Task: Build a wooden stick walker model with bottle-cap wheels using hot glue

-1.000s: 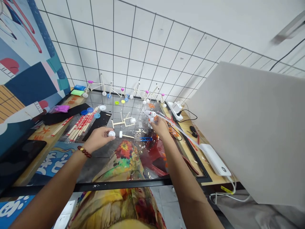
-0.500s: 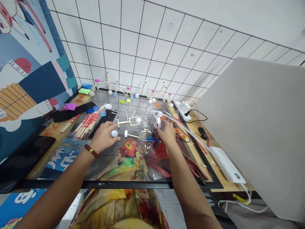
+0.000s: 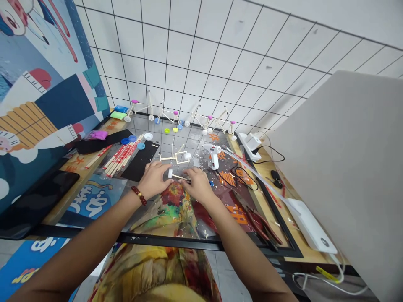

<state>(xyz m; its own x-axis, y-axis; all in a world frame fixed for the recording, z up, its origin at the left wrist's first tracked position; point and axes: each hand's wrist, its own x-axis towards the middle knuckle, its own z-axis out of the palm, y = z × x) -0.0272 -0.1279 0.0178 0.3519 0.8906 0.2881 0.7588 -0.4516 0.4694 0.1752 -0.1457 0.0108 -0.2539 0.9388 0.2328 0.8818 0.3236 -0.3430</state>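
My left hand point(image 3: 153, 179) is curled on the glass table with its fingertips at a white bottle cap point(image 3: 170, 173). That cap sits on the end of a thin wooden stick point(image 3: 180, 177). Just to its right, my right hand point(image 3: 197, 186) pinches the stick's other end. The two hands almost touch. A white glue gun point(image 3: 215, 155) stands by itself on the table just beyond the right hand. A small frame of glued sticks point(image 3: 174, 157) with a white cap lies behind the hands.
A bundle of chopsticks point(image 3: 121, 156) and coloured caps point(image 3: 134, 140) lie at the left. Finished stick models point(image 3: 171, 115) line the tiled wall. Power strip point(image 3: 252, 142), cables, red pliers point(image 3: 266, 224) and a white charger point(image 3: 310, 228) are at the right, beside a grey board point(image 3: 346, 167).
My right hand let go of the glue gun, which now stands on the table, and came left to the stick. My left hand moved right to the capped stick.
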